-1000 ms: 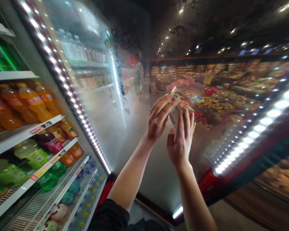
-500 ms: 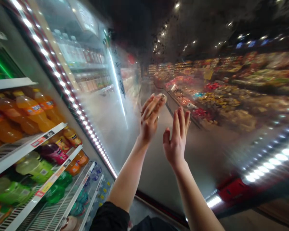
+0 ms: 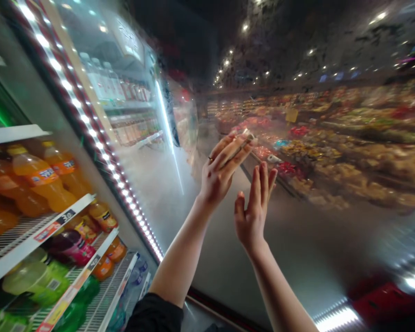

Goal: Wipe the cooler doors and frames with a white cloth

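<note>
A wide glass door [image 3: 224, 258], fogged in its lower part, fills the middle of the head view. My left hand [image 3: 219, 173], with a ring on one finger, presses against the glass. At its fingertips a pale crumpled wad [image 3: 249, 135] shows, perhaps tissue or cloth; the rest is hidden under the fingers. My right hand [image 3: 254, 214] lies just below and to the right, fingers stretched upward and thumb apart, its palm facing the glass. Nothing shows in it.
At left, drink shelves [image 3: 65, 216] hold orange soda bottles [image 3: 43, 177] and green bottles [image 3: 38, 276]. A strip of lights [image 3: 100, 147] runs along the cooler's frame. Beyond the glass are produce displays [image 3: 325, 152], slightly blurred, and another lit cooler [image 3: 124, 101].
My left hand has slid to the right across the glass with the pale wad, its fingers now tilted further right. My right hand has hardly moved. The view has shifted slightly.
</note>
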The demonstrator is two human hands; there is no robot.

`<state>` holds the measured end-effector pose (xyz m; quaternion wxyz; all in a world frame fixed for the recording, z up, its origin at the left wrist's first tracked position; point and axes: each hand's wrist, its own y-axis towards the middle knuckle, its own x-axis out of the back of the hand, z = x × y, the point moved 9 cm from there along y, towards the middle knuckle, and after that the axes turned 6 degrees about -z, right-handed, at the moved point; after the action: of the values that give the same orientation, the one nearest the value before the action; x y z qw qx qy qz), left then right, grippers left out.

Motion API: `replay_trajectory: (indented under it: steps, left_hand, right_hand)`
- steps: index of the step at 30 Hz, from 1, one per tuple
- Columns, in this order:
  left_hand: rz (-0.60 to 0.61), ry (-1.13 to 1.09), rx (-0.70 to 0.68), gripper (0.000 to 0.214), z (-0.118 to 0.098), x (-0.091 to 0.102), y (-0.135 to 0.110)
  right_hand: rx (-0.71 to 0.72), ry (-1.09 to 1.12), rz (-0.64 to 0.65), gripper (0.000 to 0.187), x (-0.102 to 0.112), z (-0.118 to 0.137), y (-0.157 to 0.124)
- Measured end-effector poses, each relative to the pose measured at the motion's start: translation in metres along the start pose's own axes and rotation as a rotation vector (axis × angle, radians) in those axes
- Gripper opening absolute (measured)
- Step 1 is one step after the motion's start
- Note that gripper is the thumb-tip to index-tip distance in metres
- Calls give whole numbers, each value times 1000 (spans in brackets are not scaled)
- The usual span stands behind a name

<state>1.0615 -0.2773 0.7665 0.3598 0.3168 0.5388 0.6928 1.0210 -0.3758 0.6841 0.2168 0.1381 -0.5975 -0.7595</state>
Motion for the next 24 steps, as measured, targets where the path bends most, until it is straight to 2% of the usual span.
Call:
replay_trajectory:
  steps: [2,4,6,8,10,13,15,18,21,24]
  left_hand:
    - [68,-29,-54,71,-2,7,-16]
    - [74,-37,-77,67,7,21,-26]
    - [6,-19,-63,66,23,35,-23]
    - [-102,7,-36,65,39,45,-9]
    - [-174,15,-3,65,47,45,5]
    - [-130,-14,48,69,46,32,6]
    - [-27,-39,39,68,39,25,-11]
    - [96,-74,-48,65,33,30,-48]
    - [67,-66,-39,66,53,47,-61]
    - [-47,-62,48,66,80,57,-42]
  right_hand:
    - [-15,-31,-16,79,-3,-2,0]
    - [-19,-66,-23,79,-5,-5,-1]
    - [-15,-96,-27,80,-6,-8,-2]
    - [-6,-126,-37,81,-7,-10,-2]
    - [2,-152,-47,81,-7,-10,-2]
    - [6,-174,-58,80,-7,-11,0]
    - [7,-186,-66,80,-6,-13,2]
    - [8,-194,-59,83,-6,-17,5]
    - [23,-232,-29,84,-12,-12,3]
    - [71,-266,39,83,-32,11,-2]
